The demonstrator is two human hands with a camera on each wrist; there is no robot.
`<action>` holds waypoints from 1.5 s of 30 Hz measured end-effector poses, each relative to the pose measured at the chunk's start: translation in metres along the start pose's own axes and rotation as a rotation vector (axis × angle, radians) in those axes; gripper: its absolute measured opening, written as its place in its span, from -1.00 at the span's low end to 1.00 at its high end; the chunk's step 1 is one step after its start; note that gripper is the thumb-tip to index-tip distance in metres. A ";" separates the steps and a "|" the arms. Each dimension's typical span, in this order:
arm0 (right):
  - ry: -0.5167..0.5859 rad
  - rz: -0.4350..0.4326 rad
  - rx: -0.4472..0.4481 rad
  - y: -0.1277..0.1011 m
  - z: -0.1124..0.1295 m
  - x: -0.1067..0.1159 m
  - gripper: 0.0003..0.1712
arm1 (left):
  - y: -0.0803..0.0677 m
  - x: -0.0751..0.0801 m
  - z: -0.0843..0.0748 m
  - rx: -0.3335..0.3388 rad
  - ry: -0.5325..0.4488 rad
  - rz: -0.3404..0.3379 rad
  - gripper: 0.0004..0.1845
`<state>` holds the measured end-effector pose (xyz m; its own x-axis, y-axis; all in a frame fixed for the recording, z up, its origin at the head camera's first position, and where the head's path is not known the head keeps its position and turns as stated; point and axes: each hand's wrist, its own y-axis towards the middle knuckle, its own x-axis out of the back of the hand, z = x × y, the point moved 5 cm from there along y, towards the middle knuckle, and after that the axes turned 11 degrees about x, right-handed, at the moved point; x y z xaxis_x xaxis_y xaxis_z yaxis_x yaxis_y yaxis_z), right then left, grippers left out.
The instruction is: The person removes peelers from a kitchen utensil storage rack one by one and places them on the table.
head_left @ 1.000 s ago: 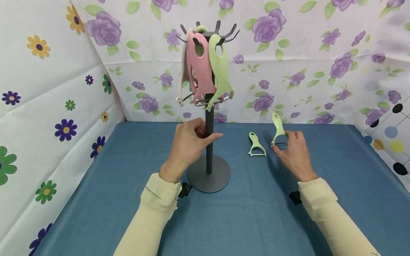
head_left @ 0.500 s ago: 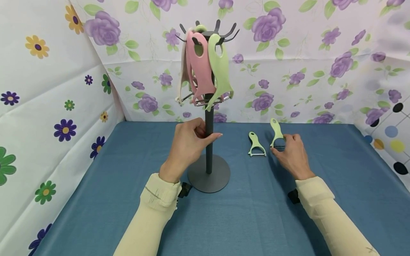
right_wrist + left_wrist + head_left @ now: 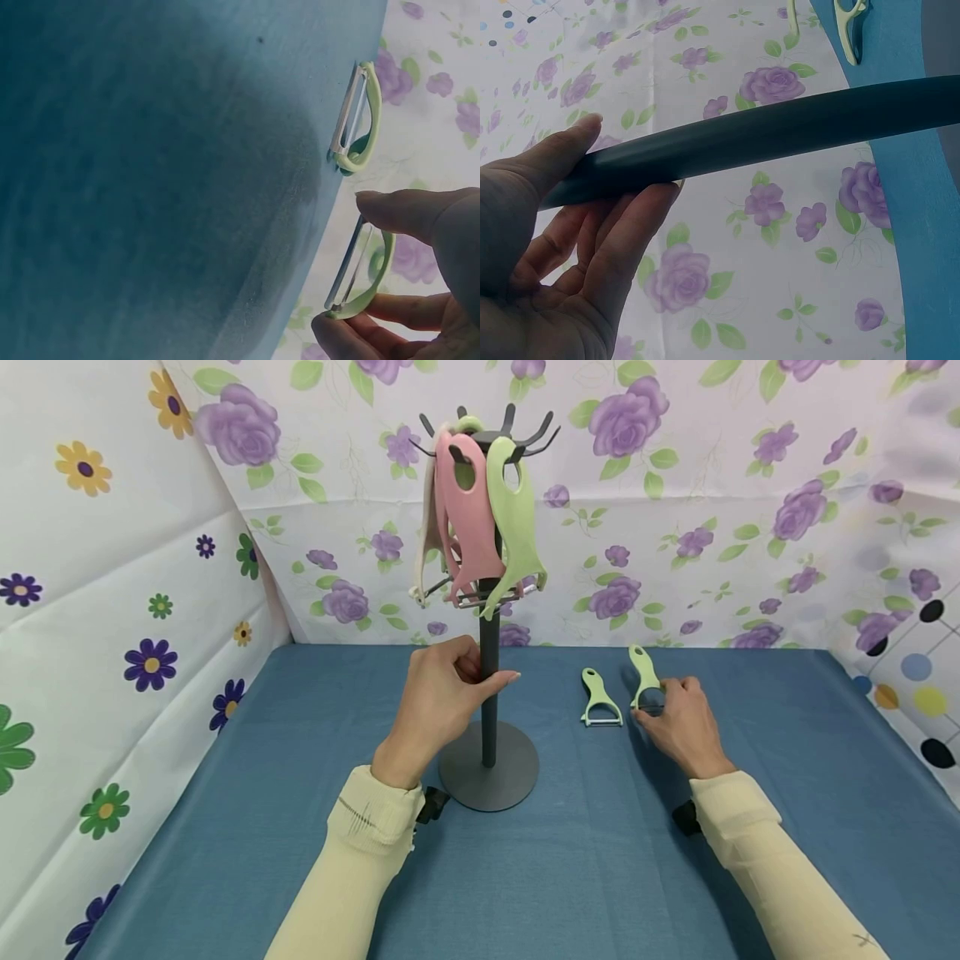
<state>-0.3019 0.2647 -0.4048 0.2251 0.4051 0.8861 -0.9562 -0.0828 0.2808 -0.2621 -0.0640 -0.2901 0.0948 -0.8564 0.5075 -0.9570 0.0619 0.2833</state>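
My left hand (image 3: 438, 706) grips the dark post of a hook stand (image 3: 490, 652); in the left wrist view, thumb and fingers curl round the post (image 3: 765, 131). From the stand's top hang a pink peeler (image 3: 474, 518), a green peeler (image 3: 517, 527) and a pale one (image 3: 429, 539) partly hidden behind. To the right, my right hand (image 3: 686, 727) pinches a light green peeler (image 3: 643, 668) by both sides of its blade end, handle pointing away. The right wrist view shows thumb and fingers on that peeler (image 3: 382, 270). Beside it another green peeler (image 3: 597, 697) lies on the table.
The stand's round grey base (image 3: 489, 768) rests on the blue tablecloth (image 3: 555, 877). Several bare hooks (image 3: 542, 431) stick out at the stand's top right. A flowered cloth (image 3: 720, 527) hangs behind the table, and another (image 3: 112, 652) covers the left side.
My right hand has shifted slightly left with the green peeler, and the peeler's handle end has come lower. My left hand and the stand have stayed put.
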 end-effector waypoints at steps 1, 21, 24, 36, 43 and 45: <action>-0.003 0.010 0.001 0.000 0.000 0.000 -0.21 | 0.000 0.000 0.000 -0.001 0.000 0.000 -0.68; -0.014 0.143 -0.026 0.003 -0.001 -0.008 -0.20 | 0.000 0.001 -0.001 -0.002 -0.002 0.002 -0.68; -0.017 0.167 -0.027 0.003 -0.001 -0.009 -0.21 | 0.000 0.001 0.000 -0.003 -0.003 0.002 -0.68; -0.038 0.208 -0.040 0.004 -0.001 -0.012 -0.23 | 0.001 0.001 0.001 0.002 -0.005 0.003 -0.68; -0.048 0.223 -0.038 0.005 -0.002 -0.014 -0.23 | -0.001 -0.001 0.002 0.013 -0.010 0.000 -0.68; -0.051 0.226 -0.036 0.005 -0.002 -0.014 -0.22 | -0.001 -0.001 0.002 0.011 -0.014 0.000 -0.68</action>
<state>-0.3100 0.2607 -0.4163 0.0124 0.3336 0.9426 -0.9893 -0.1331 0.0601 -0.2620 -0.0639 -0.2926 0.0913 -0.8635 0.4960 -0.9600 0.0561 0.2745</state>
